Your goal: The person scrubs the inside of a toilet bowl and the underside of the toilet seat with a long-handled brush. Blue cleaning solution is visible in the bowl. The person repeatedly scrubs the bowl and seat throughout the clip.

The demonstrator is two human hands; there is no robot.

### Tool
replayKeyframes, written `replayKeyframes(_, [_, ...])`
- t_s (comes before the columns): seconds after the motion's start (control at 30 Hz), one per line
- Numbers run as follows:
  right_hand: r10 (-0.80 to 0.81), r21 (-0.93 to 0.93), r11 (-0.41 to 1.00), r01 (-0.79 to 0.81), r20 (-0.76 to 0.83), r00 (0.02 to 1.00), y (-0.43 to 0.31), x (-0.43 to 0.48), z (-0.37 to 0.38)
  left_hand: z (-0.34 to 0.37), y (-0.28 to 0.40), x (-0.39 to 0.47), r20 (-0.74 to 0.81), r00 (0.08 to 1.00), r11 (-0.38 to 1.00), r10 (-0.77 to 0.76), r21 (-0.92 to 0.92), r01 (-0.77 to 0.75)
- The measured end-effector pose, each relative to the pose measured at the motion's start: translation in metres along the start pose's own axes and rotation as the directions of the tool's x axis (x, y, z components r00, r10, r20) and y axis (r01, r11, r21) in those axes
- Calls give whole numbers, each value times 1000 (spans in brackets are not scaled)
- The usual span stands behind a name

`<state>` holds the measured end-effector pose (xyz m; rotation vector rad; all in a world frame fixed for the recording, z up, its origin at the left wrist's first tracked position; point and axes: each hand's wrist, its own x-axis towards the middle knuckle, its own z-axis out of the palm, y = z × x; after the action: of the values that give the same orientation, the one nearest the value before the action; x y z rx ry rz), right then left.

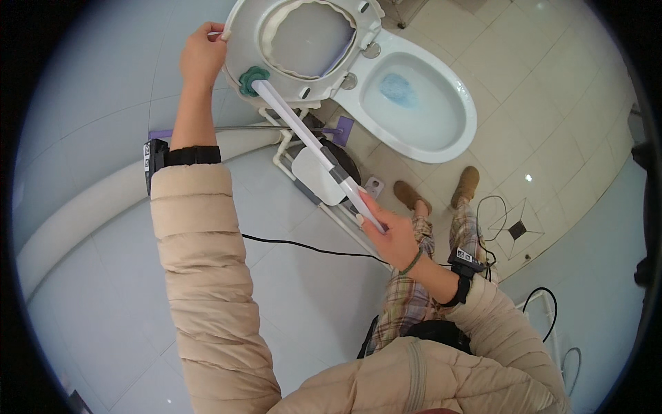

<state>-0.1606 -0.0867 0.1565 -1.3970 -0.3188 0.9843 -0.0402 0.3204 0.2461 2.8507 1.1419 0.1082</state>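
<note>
My left hand (204, 58) grips the outer edge of the raised toilet seat (289, 87), with the fingertips curled over its rim. My right hand (390, 230) is closed around the white handle (297, 127) of a toilet brush. The brush's green, scalloped head (253, 81) rests against the underside of the seat, near its lower left edge. A pale fabric-like cover shows around the seat's opening and outer rim. Below the hinges, the white toilet bowl (419, 103) stands uncovered, with blue liquid (397, 89) pooled in it.
A dark bin with a white lid (318, 176) stands beside the toilet, near a white pipe frame (331, 212). A purple-ended tool (343, 130) leans there. A thick pale pipe (98, 199) runs along the wall. A black cable (310, 250) crosses towards my right wrist. The tiled floor has a drain (517, 231).
</note>
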Motion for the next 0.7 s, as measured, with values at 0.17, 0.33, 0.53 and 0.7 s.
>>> replayKeyframes(0.17, [286, 151, 944, -294, 72, 956, 16, 1, 11, -3, -8, 15, 8, 998, 997, -67, -37, 68])
replayKeyframes(0.33, [386, 278, 878, -389, 68, 920, 18, -2, 13, -7, -13, 21, 6, 1000, 999, -26, -32, 26])
replayKeyframes(0.53, [178, 93, 981, -172, -59, 982, 24, 1, 24, -10, -11, 24, 29, 999, 995, -41, -87, 43])
replayKeyframes(0.7, [328, 97, 942, -321, -67, 942, 46, 13, 15, -13, -12, 24, 47, 997, 987, -67, -141, 73])
